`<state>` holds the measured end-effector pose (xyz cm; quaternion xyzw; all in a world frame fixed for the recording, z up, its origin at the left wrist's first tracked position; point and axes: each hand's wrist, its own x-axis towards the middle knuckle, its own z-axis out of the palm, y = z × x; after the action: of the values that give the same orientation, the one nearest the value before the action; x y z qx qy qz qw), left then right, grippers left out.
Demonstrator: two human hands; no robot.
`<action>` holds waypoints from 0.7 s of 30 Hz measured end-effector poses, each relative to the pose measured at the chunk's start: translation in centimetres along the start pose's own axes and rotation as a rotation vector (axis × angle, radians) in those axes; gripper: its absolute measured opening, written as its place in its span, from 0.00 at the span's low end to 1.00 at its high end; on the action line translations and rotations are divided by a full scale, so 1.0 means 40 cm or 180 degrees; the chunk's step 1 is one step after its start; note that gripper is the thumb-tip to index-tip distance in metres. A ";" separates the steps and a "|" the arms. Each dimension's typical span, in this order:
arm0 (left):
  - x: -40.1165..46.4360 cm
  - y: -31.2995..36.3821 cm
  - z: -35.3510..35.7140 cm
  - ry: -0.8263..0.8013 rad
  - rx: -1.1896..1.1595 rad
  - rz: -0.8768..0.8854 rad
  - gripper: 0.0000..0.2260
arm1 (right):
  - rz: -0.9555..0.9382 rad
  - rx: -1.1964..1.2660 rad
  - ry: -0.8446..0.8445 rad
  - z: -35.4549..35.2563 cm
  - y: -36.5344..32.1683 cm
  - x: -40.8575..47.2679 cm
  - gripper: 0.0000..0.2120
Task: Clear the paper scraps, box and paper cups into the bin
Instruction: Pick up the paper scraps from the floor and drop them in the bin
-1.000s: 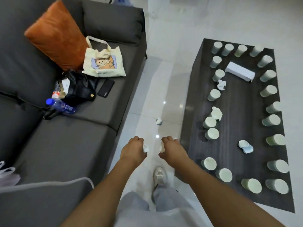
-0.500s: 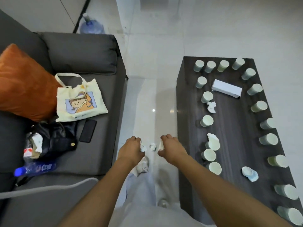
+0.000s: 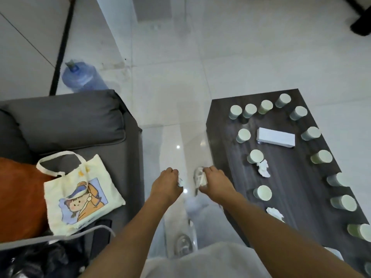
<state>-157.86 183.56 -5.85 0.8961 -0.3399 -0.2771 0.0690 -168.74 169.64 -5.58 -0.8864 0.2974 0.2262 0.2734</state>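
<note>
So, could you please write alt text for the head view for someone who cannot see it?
Both hands, the left hand and the right hand, each grip a paper scrap over the floor between a grey sofa and a dark table. The table holds paper cups, a white box and more scraps. A tote bag lies on the sofa.

Soft daylight, floor glare, motion blur

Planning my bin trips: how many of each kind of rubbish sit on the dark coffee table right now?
Paper cups: 13 in clear view
Crumpled paper scraps: 2 in clear view
White box: 1
Total: 16, leaving out unclear bits at the lower right edge.
</note>
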 end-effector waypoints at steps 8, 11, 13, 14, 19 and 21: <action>0.492 0.099 -0.207 0.0096 0.0098 0.0045 0.15 | -0.0087 0.0011 0.0112 -0.292 0.014 0.423 0.26; 0.658 0.141 -0.303 0.0152 0.0080 0.0071 0.15 | -0.0125 -0.0004 0.0219 -0.424 0.018 0.563 0.25; 0.751 0.164 -0.361 0.0164 0.0090 0.0161 0.15 | -0.0123 0.0008 0.0301 -0.509 0.019 0.642 0.26; 0.793 0.174 -0.387 0.0131 0.0076 0.0183 0.15 | -0.0109 0.0021 0.0308 -0.546 0.020 0.679 0.27; 1.052 0.218 -0.499 0.0036 0.0155 0.0355 0.13 | 0.0047 0.0036 0.0279 -0.713 0.037 0.897 0.25; 1.171 0.234 -0.549 -0.0038 0.0249 0.0488 0.13 | 0.0109 0.0054 0.0380 -0.780 0.046 0.998 0.24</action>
<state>-122.44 144.70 -5.63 0.8678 -0.4185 -0.2628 0.0529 -133.75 132.97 -5.38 -0.8907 0.3302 0.1751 0.2587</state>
